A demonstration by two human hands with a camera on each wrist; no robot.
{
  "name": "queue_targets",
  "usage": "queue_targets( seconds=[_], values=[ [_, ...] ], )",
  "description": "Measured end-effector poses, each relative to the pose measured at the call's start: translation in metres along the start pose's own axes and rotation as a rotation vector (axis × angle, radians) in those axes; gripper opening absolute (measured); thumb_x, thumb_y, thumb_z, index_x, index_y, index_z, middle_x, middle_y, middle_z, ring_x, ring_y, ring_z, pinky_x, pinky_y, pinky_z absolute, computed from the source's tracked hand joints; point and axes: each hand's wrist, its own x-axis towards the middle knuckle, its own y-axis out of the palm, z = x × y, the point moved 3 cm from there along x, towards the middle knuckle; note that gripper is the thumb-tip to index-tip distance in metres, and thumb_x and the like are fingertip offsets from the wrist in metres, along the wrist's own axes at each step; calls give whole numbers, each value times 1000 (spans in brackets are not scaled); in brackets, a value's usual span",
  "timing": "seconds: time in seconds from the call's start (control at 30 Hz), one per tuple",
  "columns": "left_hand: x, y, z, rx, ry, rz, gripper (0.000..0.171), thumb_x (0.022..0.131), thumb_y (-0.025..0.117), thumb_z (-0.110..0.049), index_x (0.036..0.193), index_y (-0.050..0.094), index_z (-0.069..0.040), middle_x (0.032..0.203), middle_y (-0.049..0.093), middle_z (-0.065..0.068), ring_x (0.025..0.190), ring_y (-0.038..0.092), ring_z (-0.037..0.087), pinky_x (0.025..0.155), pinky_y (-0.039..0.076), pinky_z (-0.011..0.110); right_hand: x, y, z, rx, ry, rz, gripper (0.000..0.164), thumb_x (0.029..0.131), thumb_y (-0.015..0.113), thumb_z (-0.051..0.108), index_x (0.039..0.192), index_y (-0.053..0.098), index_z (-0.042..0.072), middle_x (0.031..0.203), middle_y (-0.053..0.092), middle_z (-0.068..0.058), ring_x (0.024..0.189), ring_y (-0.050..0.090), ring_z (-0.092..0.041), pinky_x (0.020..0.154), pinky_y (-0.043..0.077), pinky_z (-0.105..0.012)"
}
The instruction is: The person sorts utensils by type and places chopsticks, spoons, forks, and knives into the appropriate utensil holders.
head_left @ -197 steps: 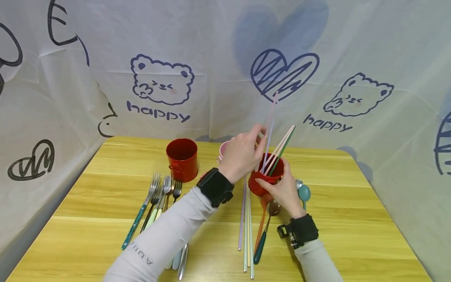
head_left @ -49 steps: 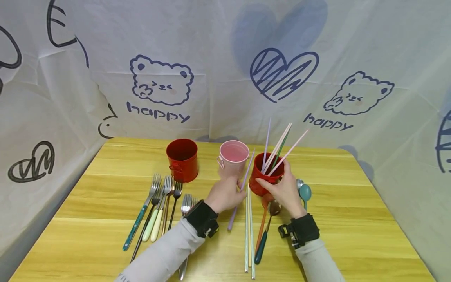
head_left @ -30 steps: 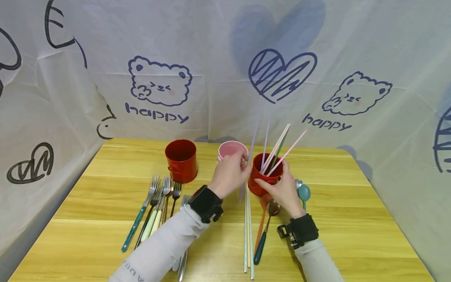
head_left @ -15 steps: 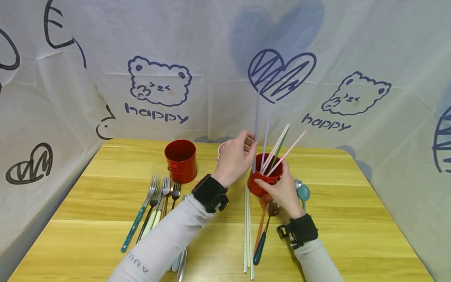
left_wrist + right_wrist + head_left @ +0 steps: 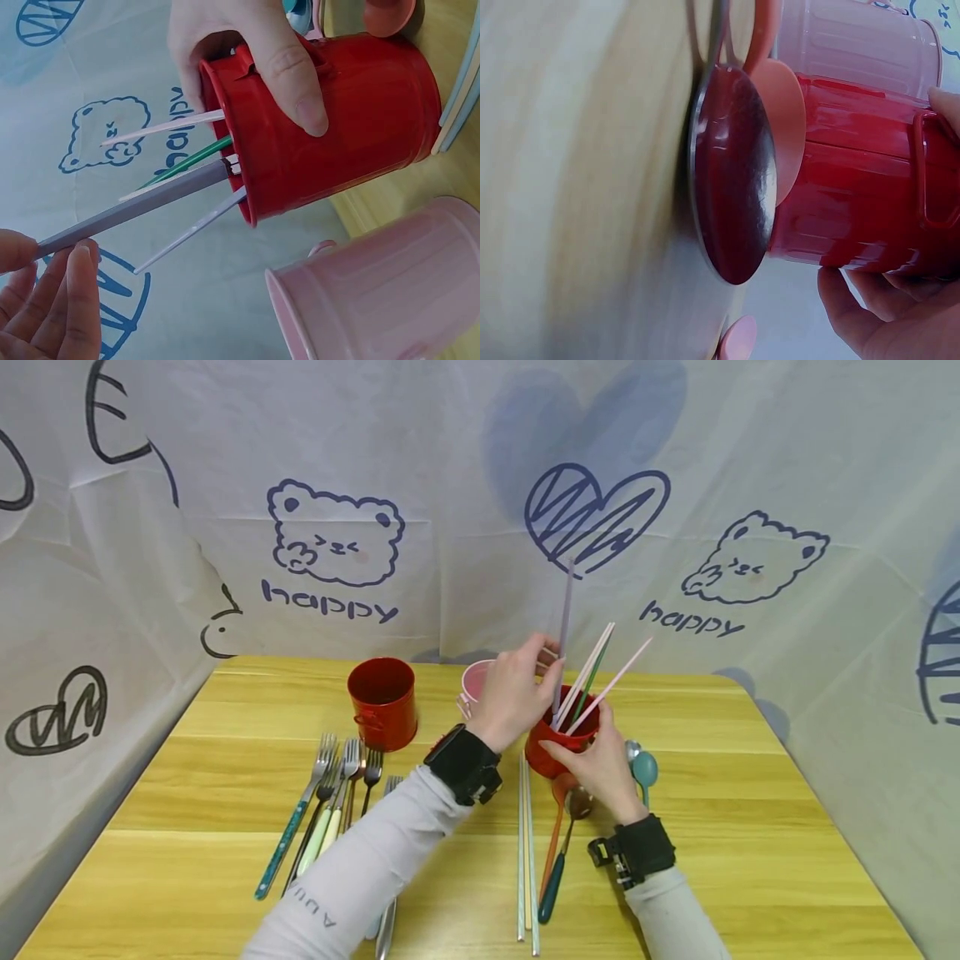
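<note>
My left hand (image 5: 517, 693) pinches a light purple chopstick (image 5: 566, 610) near its upper part, over the right-hand red bucket (image 5: 543, 758). In the left wrist view, the lower end of this chopstick (image 5: 142, 208) is at the mouth of the bucket (image 5: 352, 112). Several other chopsticks lean in that bucket, among them a green one (image 5: 187, 159) and a pink one (image 5: 618, 677). My right hand (image 5: 603, 772) grips the bucket at its rim, thumb in front and fingers round the far side, as the right wrist view also shows (image 5: 907, 307).
A pink bucket (image 5: 476, 681) stands just left, partly behind my left hand. Another red bucket (image 5: 382, 710) is farther left, with several forks (image 5: 326, 793) before it. More chopsticks (image 5: 522, 852), an orange spoon (image 5: 551, 843) and a green-handled spoon (image 5: 553, 885) lie in front; a teal spoon (image 5: 644, 768) lies right.
My left hand let the pink chopstick go into the red bucket, took a purple chopstick from the table, then lifted it upright and rightward to the bucket. My right hand kept its grip.
</note>
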Motion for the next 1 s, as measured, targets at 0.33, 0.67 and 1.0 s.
queue_targets(
  seconds=[0.33,0.67,1.0],
  values=[
    [2,17,1,60,-42,99,19,94,58,-20,110,56,-9,101,69,7,84,67,15,69,55,23,0,0,-1,-3,28,15,93,73,77,46,142,26,8,133,48,-14,114,51,-30,94,45,-52],
    [2,30,7,153,-80,223,20,94,58,-23,110,59,-11,90,68,2,73,62,15,65,53,26,0,-1,0,6,39,23,94,73,77,47,142,26,8,133,48,-13,113,51,-30,93,45,-51],
    [-10,27,20,193,-108,279,19,93,59,-21,108,61,-9,80,62,1,65,55,16,59,48,25,0,0,1,31,29,12,92,72,78,43,140,29,6,133,49,-15,113,51,-30,94,45,-52]
  ],
)
